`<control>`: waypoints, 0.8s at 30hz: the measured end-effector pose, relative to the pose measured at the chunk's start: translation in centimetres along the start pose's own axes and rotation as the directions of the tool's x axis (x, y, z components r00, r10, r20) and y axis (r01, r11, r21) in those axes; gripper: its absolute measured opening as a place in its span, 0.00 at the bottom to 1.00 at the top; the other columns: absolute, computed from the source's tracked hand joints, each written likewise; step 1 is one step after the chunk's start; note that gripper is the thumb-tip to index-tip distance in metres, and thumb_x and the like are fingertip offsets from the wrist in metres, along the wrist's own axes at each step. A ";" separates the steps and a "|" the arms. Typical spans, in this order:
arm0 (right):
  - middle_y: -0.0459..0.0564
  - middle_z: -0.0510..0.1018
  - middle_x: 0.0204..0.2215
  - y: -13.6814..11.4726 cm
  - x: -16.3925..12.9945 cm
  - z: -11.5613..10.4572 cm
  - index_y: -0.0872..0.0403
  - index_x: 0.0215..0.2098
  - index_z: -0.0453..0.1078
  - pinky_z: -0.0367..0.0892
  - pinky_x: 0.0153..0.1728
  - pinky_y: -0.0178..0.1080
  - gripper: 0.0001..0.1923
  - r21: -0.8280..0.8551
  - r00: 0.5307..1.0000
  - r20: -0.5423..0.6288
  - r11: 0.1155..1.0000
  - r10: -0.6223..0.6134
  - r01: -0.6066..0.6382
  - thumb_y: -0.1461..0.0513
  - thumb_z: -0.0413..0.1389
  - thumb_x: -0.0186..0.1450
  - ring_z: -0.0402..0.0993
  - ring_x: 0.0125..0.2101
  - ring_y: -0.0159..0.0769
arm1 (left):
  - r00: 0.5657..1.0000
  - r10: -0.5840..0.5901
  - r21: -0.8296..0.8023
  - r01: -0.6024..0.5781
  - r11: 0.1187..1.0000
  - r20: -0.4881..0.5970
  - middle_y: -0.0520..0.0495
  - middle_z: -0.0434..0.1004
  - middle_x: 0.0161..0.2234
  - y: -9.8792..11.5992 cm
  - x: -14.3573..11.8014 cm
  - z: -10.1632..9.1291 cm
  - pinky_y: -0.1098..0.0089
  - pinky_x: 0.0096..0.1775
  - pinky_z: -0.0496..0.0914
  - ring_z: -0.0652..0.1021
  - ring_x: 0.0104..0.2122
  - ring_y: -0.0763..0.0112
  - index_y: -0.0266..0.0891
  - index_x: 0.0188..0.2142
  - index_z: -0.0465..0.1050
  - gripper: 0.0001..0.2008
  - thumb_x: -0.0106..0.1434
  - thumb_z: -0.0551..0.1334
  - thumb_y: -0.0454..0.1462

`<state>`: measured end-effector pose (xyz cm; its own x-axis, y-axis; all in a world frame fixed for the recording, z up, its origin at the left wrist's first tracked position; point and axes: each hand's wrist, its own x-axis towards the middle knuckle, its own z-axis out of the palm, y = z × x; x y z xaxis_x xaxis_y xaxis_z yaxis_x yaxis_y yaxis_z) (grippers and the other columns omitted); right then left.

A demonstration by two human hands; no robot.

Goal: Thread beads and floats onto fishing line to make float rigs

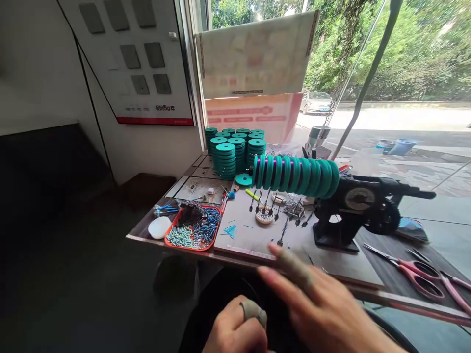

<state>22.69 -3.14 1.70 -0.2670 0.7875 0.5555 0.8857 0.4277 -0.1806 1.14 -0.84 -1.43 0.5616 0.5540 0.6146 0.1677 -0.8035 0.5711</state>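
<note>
My left hand (239,326) is closed in front of my lap, with grey tape round one finger. Whatever it may hold is hidden. My right hand (324,309) is slightly blurred, its fingers stretched out toward the front edge of a pale board (253,242); one finger wears a grey-green wrap. Near its fingertips a dark spring-like piece (283,230) lies on the board. Farther back a black hand-cranked winder (338,215) carries a row of green ring spools (294,174) on its spindle. Several small dark weights (267,203) lie or hang below the spools.
A red tray (211,245) holds blue and green small parts. Beside it are a white lid (159,228) and blue sticks (230,231). A small bowl (264,215) holds white beads. Stacked green spools (224,162) stand behind. Pink-handled scissors (419,279) lie right.
</note>
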 end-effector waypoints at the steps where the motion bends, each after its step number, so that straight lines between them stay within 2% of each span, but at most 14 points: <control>1: 0.48 0.77 0.45 -1.8 1.0 1.0 0.40 0.52 0.63 0.70 0.33 0.35 0.24 0.034 0.994 0.023 0.994 -0.102 0.102 0.67 0.48 0.60 0.77 0.34 0.36 | 0.998 0.057 0.042 -0.058 0.997 0.025 0.53 0.64 0.19 0.1 0.7 -0.8 0.77 0.23 0.60 0.66 0.21 0.76 0.40 0.21 0.56 0.16 0.65 0.53 0.39; 3: 0.49 0.80 0.29 -3.5 2.1 2.0 0.48 0.54 0.62 0.68 0.25 0.33 0.23 0.170 0.969 0.097 0.963 -0.226 0.208 0.67 0.48 0.60 0.75 0.22 0.35 | 0.987 0.117 0.093 -0.128 0.987 0.110 0.53 0.62 0.18 0.3 2.4 -2.6 0.75 0.23 0.58 0.65 0.21 0.74 0.40 0.21 0.58 0.14 0.62 0.55 0.34; 5: 0.46 0.76 0.22 -3.5 2.2 1.8 0.50 0.54 0.60 0.66 0.20 0.31 0.21 0.450 0.977 0.148 0.890 -0.155 0.073 0.65 0.48 0.62 0.72 0.19 0.33 | 0.989 0.022 -0.044 -0.016 0.999 0.144 0.53 0.62 0.20 0.3 4.4 -3.9 0.75 0.24 0.58 0.65 0.22 0.75 0.40 0.20 0.54 0.13 0.56 0.57 0.30; 6: 0.45 0.76 0.23 -3.2 2.1 1.6 0.49 0.55 0.58 0.65 0.19 0.30 0.21 0.597 0.983 0.169 0.801 -0.076 -0.041 0.64 0.46 0.63 0.71 0.19 0.32 | 0.976 -0.074 -0.136 0.104 0.985 0.206 0.52 0.64 0.21 0.3 5.2 -4.2 0.75 0.26 0.60 0.67 0.24 0.74 0.40 0.20 0.54 0.13 0.55 0.57 0.29; 7: 0.46 0.76 0.27 -2.9 2.0 1.4 0.46 0.57 0.53 0.65 0.18 0.29 0.22 0.709 0.983 0.185 0.693 -0.001 -0.133 0.64 0.44 0.64 0.71 0.18 0.31 | 0.977 -0.083 -0.240 0.129 0.962 0.195 0.53 0.63 0.21 0.2 5.8 -4.1 0.74 0.27 0.61 0.66 0.23 0.74 0.41 0.21 0.53 0.12 0.54 0.57 0.30; 9: 0.49 0.77 0.34 -2.6 2.1 1.4 0.44 0.61 0.44 0.64 0.16 0.30 0.28 0.792 0.981 0.169 0.578 0.096 -0.193 0.66 0.39 0.64 0.68 0.15 0.29 | 0.986 -0.151 -0.283 0.164 0.945 0.069 0.52 0.65 0.21 0.0 6.4 -3.0 0.74 0.27 0.62 0.67 0.23 0.74 0.41 0.22 0.53 0.11 0.53 0.57 0.30; 10: 0.50 0.77 0.36 -2.5 2.4 1.7 0.44 0.62 0.42 0.65 0.17 0.31 0.30 0.767 0.985 0.141 0.618 0.101 -0.173 0.67 0.40 0.63 0.68 0.15 0.29 | 0.988 -0.155 -0.233 0.153 0.960 0.011 0.50 0.67 0.23 -0.2 6.4 -2.2 0.73 0.28 0.63 0.69 0.24 0.72 0.41 0.22 0.55 0.09 0.53 0.56 0.30; 12: 0.52 0.78 0.35 -2.5 3.2 2.4 0.46 0.62 0.46 0.66 0.21 0.34 0.33 0.559 0.992 0.121 0.823 0.037 -0.099 0.67 0.44 0.59 0.71 0.20 0.34 | 0.987 -0.096 0.060 0.104 0.993 -0.128 0.46 0.70 0.23 -0.4 6.0 -0.8 0.70 0.28 0.62 0.70 0.26 0.67 0.40 0.23 0.61 0.06 0.52 0.56 0.30; 13: 0.53 0.78 0.32 -2.4 3.6 2.5 0.49 0.62 0.50 0.67 0.24 0.36 0.34 0.411 0.989 0.148 0.910 -0.005 -0.057 0.67 0.45 0.57 0.72 0.23 0.38 | 0.991 -0.067 0.194 0.089 0.977 -0.116 0.44 0.72 0.24 -0.5 5.8 -0.5 0.67 0.30 0.62 0.70 0.27 0.65 0.39 0.25 0.65 0.03 0.52 0.57 0.31; 15: 0.54 0.78 0.29 -2.3 4.5 2.2 0.53 0.60 0.55 0.67 0.28 0.40 0.34 0.255 0.963 0.264 0.967 -0.059 -0.011 0.68 0.47 0.54 0.72 0.27 0.43 | 0.995 -0.096 0.275 0.100 0.956 -0.030 0.44 0.73 0.25 -0.3 5.7 -0.7 0.64 0.33 0.62 0.70 0.27 0.63 0.38 0.27 0.69 0.02 0.51 0.59 0.31; 17: 0.53 0.77 0.33 -2.1 5.4 1.1 0.54 0.60 0.56 0.66 0.34 0.41 0.35 0.398 0.917 0.395 0.909 -0.051 -0.121 0.68 0.48 0.53 0.71 0.31 0.42 | 0.972 -0.202 0.088 0.192 0.977 0.116 0.49 0.69 0.22 0.0 6.3 -1.7 0.67 0.32 0.60 0.67 0.25 0.68 0.39 0.22 0.66 0.04 0.48 0.60 0.30; 19: 0.48 0.75 0.34 -1.8 6.2 -0.1 0.50 0.57 0.59 0.64 0.35 0.37 0.31 0.651 0.872 0.489 0.674 -0.019 -0.351 0.67 0.50 0.54 0.69 0.32 0.36 | 0.910 -0.313 -0.255 0.382 0.888 0.274 0.54 0.60 0.18 0.3 7.0 -2.7 0.71 0.27 0.56 0.62 0.22 0.73 0.39 0.18 0.59 0.09 0.46 0.60 0.31; 21: 0.41 0.69 0.25 -1.6 6.6 -0.7 0.48 0.51 0.63 0.61 0.28 0.30 0.23 0.785 0.834 0.551 0.317 0.034 -0.532 0.63 0.53 0.56 0.64 0.26 0.29 | 0.851 -0.360 -0.570 0.523 0.634 0.382 0.56 0.56 0.18 0.4 7.5 -3.0 0.71 0.25 0.53 0.58 0.21 0.75 0.40 0.17 0.57 0.11 0.47 0.61 0.34; 24: 0.37 0.61 0.19 -1.7 6.8 -0.5 0.50 0.39 0.66 0.51 0.20 0.27 0.12 0.815 0.806 0.579 -0.070 0.122 -0.575 0.57 0.57 0.57 0.54 0.19 0.24 | 0.841 -0.359 -0.811 0.512 0.283 0.405 0.55 0.56 0.19 0.2 7.5 -1.9 0.71 0.26 0.50 0.56 0.22 0.76 0.40 0.17 0.55 0.17 0.46 0.66 0.40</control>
<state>19.51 1.27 6.18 -0.3269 0.9440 -0.0442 -0.2184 -0.1210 -0.9683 3.88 3.53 4.32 0.7404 0.6659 0.0915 -0.3223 0.2323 0.9177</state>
